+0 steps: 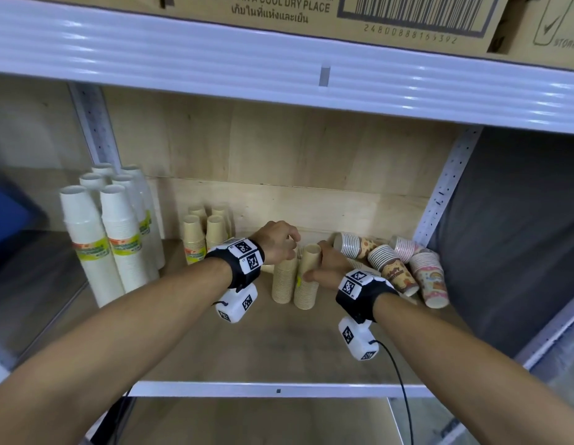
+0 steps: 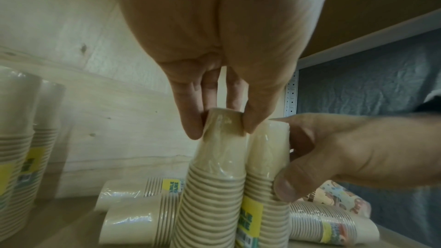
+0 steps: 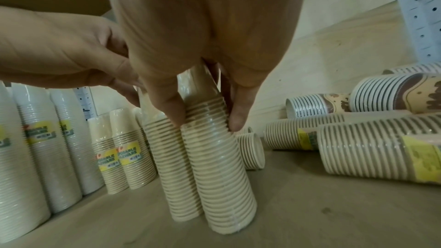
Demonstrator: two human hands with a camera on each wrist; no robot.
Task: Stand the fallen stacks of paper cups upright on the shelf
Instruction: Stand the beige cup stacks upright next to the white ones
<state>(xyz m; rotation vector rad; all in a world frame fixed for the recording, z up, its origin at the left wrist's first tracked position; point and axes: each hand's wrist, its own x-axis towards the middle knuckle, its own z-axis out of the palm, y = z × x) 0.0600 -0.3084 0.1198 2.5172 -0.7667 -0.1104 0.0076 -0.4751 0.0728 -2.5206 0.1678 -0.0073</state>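
Two bare forearms reach in over the front lip of the shelf (image 1: 279, 389), each strapped with a black wrist band carrying a white camera block. Above them a long white beam (image 1: 215, 59) bears cardboard boxes (image 1: 279, 11). Taking the two upright beige stacks mid-shelf as the mark: tall white stacks (image 1: 96, 239) stand well to their left against the post, and short beige stacks (image 1: 202, 232) stand between those and the mark, all upright. To the right of the mark lie patterned stacks (image 1: 404, 268) on their sides, heaped against the right post, and plain beige stacks (image 3: 372, 156) lie fallen just beside and behind the mark. The left hand (image 1: 279, 240) comes down from above, its fingers (image 2: 190, 120) and thumb pinching the top of the left stack (image 2: 212, 186). The right hand (image 1: 327, 264) wraps the upper part of the right stack (image 3: 214, 157), thumb in front, fingers (image 3: 236, 116) curled behind. Both held stacks stand on the board, touching each other side by side.
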